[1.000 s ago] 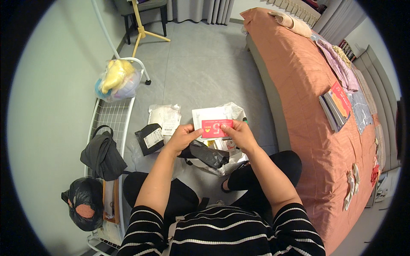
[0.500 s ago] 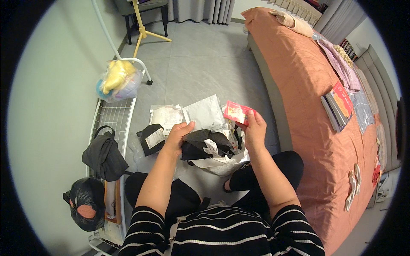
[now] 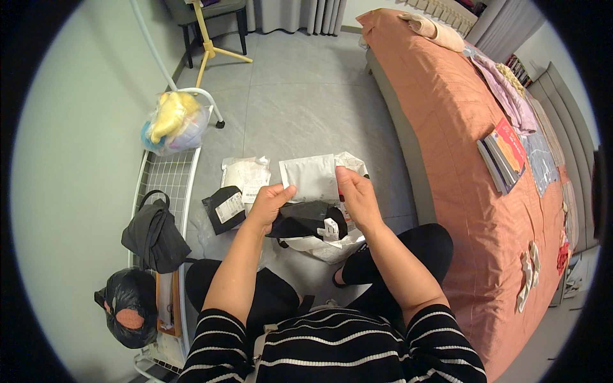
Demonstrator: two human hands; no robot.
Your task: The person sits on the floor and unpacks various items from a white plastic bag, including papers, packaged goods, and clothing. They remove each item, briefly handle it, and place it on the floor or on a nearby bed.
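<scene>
A flat silver-white pouch [image 3: 311, 177] is stretched level between my two hands. My left hand [image 3: 267, 205] is closed on its left edge, thumb on top. At the right edge my right hand [image 3: 359, 199] is closed on the pouch, its thumb pressing the corner. Only a sliver of a red packet [image 3: 340, 191] shows beside the right fingers; the rest is hidden. Just below the pouch lies a black plastic package [image 3: 300, 221] with a white tag, on top of a white plastic bag [image 3: 319, 249].
Left of my hands, a black labelled parcel [image 3: 221, 210] and a white package [image 3: 246, 170] lie on the grey floor. A white wire rack [image 3: 167, 175] carries a bagged plush toy [image 3: 172, 121] and a black cloth bag [image 3: 155, 236]. On the right stands an orange-covered bed [image 3: 447, 159].
My right hand has moved left and slightly down, bringing the red packet to the pouch, where it is mostly covered. The pouch has turned from slanted to nearly level.
</scene>
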